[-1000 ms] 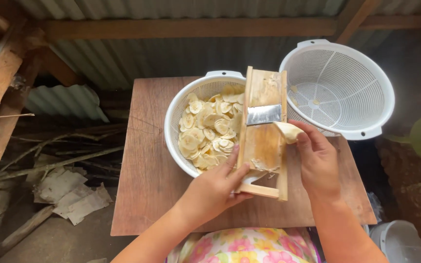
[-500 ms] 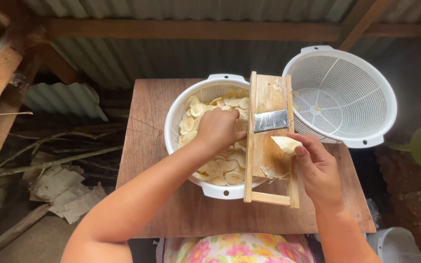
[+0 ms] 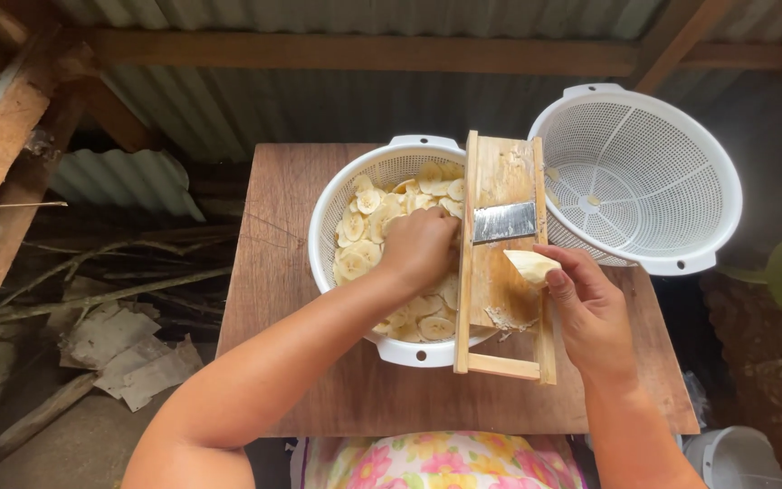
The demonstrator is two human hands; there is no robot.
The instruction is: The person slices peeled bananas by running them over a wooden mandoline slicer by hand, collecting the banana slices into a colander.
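My left hand (image 3: 420, 246) has left the slicer (image 3: 502, 254) and now rests, fingers curled, on slices (image 3: 364, 237) in the colander (image 3: 337, 213). My right hand (image 3: 590, 312) grips a banana piece (image 3: 529, 265) beside the blade (image 3: 503, 222).

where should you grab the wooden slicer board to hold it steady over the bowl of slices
Probably at the near end of the wooden slicer, around the crossbar and side rails that stick out past the bowl rim toward the person. That end is bare wood, well clear of the metal blade. Come from the left, since the left hand is in the slices while the right hand holds the banana piece.
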